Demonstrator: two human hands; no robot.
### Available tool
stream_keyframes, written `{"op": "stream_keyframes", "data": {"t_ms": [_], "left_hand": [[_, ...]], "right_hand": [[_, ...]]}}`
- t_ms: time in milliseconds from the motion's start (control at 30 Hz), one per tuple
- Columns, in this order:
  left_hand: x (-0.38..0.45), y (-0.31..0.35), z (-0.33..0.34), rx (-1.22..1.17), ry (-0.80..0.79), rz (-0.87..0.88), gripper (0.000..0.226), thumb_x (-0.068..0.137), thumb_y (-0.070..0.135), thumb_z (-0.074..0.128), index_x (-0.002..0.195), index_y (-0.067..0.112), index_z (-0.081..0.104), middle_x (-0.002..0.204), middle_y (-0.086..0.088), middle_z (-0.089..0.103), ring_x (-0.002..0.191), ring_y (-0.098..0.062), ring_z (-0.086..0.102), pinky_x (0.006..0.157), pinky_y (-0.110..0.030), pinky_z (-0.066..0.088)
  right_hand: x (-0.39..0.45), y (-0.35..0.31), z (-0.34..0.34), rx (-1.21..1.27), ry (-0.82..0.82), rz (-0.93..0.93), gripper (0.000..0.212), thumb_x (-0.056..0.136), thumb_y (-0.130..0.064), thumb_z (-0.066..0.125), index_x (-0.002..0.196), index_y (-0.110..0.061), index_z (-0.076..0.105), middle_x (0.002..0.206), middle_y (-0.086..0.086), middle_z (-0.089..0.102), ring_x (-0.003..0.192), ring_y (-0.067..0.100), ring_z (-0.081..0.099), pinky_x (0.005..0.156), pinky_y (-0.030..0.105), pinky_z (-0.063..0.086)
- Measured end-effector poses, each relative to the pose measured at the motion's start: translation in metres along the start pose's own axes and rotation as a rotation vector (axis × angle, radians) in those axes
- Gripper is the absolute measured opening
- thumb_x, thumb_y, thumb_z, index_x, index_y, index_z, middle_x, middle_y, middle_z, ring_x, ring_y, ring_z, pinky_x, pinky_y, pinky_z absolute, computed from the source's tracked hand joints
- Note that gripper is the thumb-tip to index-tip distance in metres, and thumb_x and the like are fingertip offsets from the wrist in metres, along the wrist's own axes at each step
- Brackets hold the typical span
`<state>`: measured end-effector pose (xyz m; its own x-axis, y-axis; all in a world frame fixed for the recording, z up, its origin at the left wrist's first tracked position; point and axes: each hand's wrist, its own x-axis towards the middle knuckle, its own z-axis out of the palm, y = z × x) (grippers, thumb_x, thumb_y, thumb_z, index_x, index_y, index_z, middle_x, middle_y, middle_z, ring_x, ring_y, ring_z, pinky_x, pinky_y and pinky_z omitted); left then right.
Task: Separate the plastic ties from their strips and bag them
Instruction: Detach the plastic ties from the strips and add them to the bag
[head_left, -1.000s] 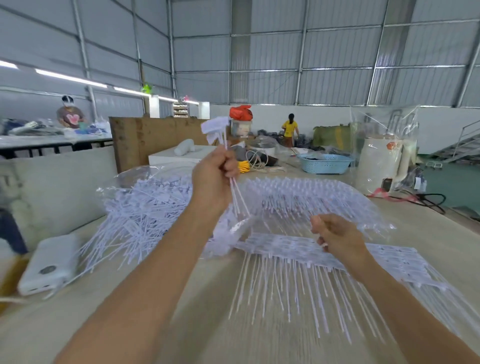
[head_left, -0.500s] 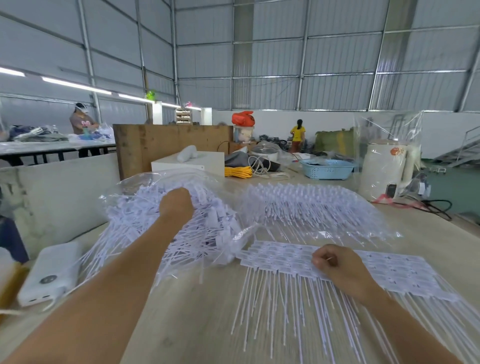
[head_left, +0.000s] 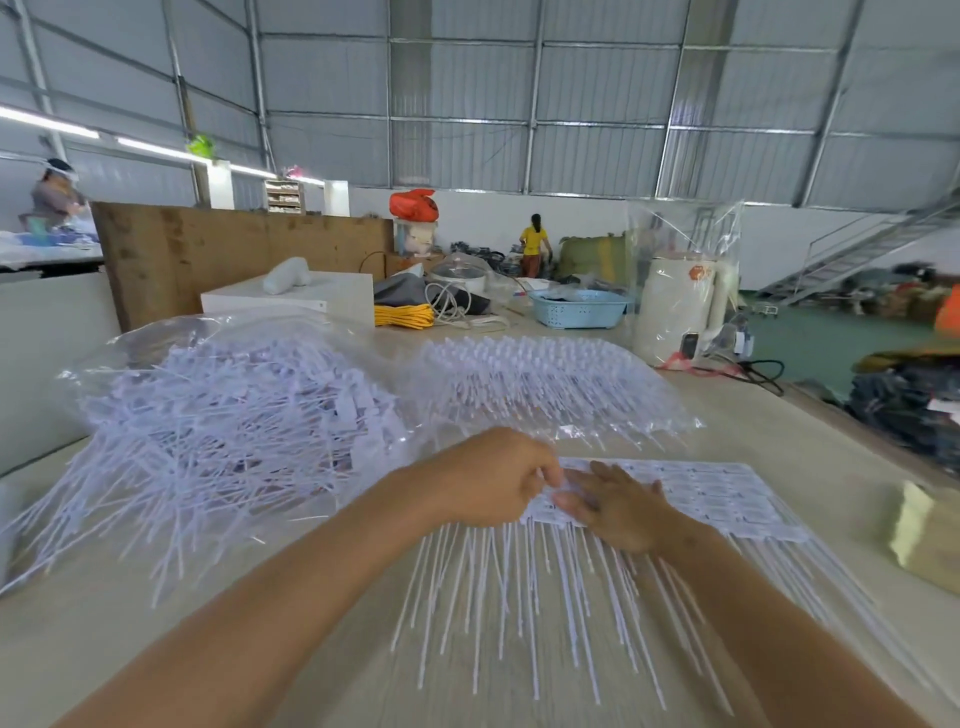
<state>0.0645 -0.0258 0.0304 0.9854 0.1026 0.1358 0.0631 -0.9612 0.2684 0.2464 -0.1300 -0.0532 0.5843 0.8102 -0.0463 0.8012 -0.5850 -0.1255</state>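
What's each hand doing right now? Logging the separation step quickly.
Left hand: fingers curled, pinching the left end of the strip of ties.
Right hand: open, fingers flat, pressing on the strip.

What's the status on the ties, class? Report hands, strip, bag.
Left hand pinches strip edge. Right hand presses flat on it. Bag of loose ties left, unobstructed.

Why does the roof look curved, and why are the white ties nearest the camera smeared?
Head view: a wide-angle lens bows the roof beams; the tie stems near the bottom edge streak with motion blur, while the hands, left and right, stay fairly sharp; ceiling strip lights blow out white.
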Motion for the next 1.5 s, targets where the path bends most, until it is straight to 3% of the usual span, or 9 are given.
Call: {"op": "stream_keyframes", "data": {"t_ms": [133, 567, 633, 833, 1000, 1200, 1300, 1400, 1500], "left_hand": [[0.014, -0.021, 0.025, 0.286, -0.169, -0.25, 0.035, 0.095, 0.023, 0.051, 0.127, 0.01, 0.052, 0.126, -0.014, 0.05, 0.113, -0.028, 0.051, 0.086, -0.032, 0.042], [0.01, -0.038, -0.003, 0.122, -0.367, -0.379, 0.034, 0.085, 0.036, 0.068, 0.095, 0.004, 0.061, 0.084, -0.004, 0.06, 0.088, -0.023, 0.062, 0.071, -0.026, 0.044], [0.01, -0.039, -0.016, -0.035, -0.312, -0.341, 0.029, 0.084, 0.033, 0.07, 0.074, 0.011, 0.055, 0.065, 0.001, 0.058, 0.064, -0.015, 0.058, 0.059, -0.024, 0.041], [0.014, -0.037, -0.036, -0.773, 0.027, -0.276, 0.015, 0.089, 0.013, 0.064, 0.084, 0.009, 0.05, 0.065, -0.006, 0.061, 0.044, -0.007, 0.052, 0.041, -0.017, 0.041], [0.02, -0.042, -0.027, -1.075, 0.255, -0.297, 0.014, 0.093, 0.012, 0.057, 0.081, 0.009, 0.051, 0.057, -0.002, 0.059, 0.037, -0.007, 0.042, 0.037, -0.015, 0.032], [0.042, -0.04, 0.0, -1.31, 0.488, -0.475, 0.016, 0.094, 0.02, 0.057, 0.081, 0.012, 0.055, 0.054, -0.001, 0.053, 0.044, -0.011, 0.044, 0.039, -0.017, 0.033], [0.052, -0.037, 0.018, -1.242, 0.494, -0.539, 0.02, 0.096, 0.022, 0.055, 0.077, 0.013, 0.055, 0.06, -0.003, 0.055, 0.046, -0.009, 0.051, 0.042, -0.016, 0.04], [0.056, -0.034, 0.038, -1.142, 0.442, -0.535, 0.019, 0.096, 0.018, 0.055, 0.077, 0.013, 0.054, 0.059, -0.005, 0.055, 0.044, -0.01, 0.049, 0.042, -0.017, 0.038], [0.059, -0.03, 0.052, -1.113, 0.431, -0.517, 0.013, 0.094, 0.016, 0.058, 0.082, 0.015, 0.054, 0.062, -0.007, 0.057, 0.048, -0.013, 0.049, 0.046, -0.02, 0.036]], "right_hand": [[-0.011, 0.019, -0.002, 0.057, 0.043, 0.027, 0.062, 0.091, -0.066, 0.023, 0.146, -0.037, 0.021, 0.158, -0.003, 0.009, 0.145, 0.017, 0.005, 0.111, 0.059, -0.001], [-0.019, 0.011, -0.006, 0.146, 0.105, -0.023, 0.059, 0.092, -0.059, 0.032, 0.143, -0.028, 0.036, 0.155, -0.001, 0.02, 0.144, 0.015, 0.013, 0.11, 0.061, 0.001], [-0.023, 0.006, -0.011, 0.305, 0.178, -0.101, 0.052, 0.094, -0.053, 0.035, 0.132, -0.021, 0.05, 0.146, 0.002, 0.036, 0.138, 0.013, 0.025, 0.115, 0.048, 0.011], [-0.043, -0.011, -0.055, 0.527, 0.183, -0.233, 0.061, 0.074, -0.066, 0.041, 0.095, -0.017, 0.071, 0.094, -0.001, 0.067, 0.084, 0.015, 0.06, 0.08, 0.025, 0.041], [-0.051, 0.001, -0.092, 0.485, 0.204, -0.255, 0.052, 0.064, -0.059, 0.064, 0.067, -0.007, 0.061, 0.05, -0.009, 0.042, 0.042, 0.0, 0.038, 0.049, 0.013, 0.03], [-0.035, 0.0, -0.106, -0.029, 0.539, -0.157, 0.044, 0.082, -0.062, 0.051, 0.087, -0.02, 0.062, 0.071, -0.007, 0.051, 0.07, 0.012, 0.046, 0.062, 0.026, 0.035], [-0.026, 0.009, -0.093, -0.049, 0.376, -0.09, 0.039, 0.091, -0.052, 0.048, 0.095, -0.016, 0.064, 0.082, -0.003, 0.051, 0.08, 0.016, 0.046, 0.071, 0.027, 0.036], [-0.025, 0.013, -0.072, 0.046, 0.099, -0.09, 0.032, 0.096, -0.04, 0.045, 0.069, -0.025, 0.054, 0.075, -0.009, 0.049, 0.084, 0.018, 0.047, 0.077, 0.026, 0.032], [-0.024, -0.006, -0.053, 0.294, 0.094, -0.168, 0.028, 0.098, -0.037, 0.042, 0.077, -0.032, 0.059, 0.081, -0.01, 0.056, 0.088, 0.017, 0.05, 0.081, 0.026, 0.035]]}}
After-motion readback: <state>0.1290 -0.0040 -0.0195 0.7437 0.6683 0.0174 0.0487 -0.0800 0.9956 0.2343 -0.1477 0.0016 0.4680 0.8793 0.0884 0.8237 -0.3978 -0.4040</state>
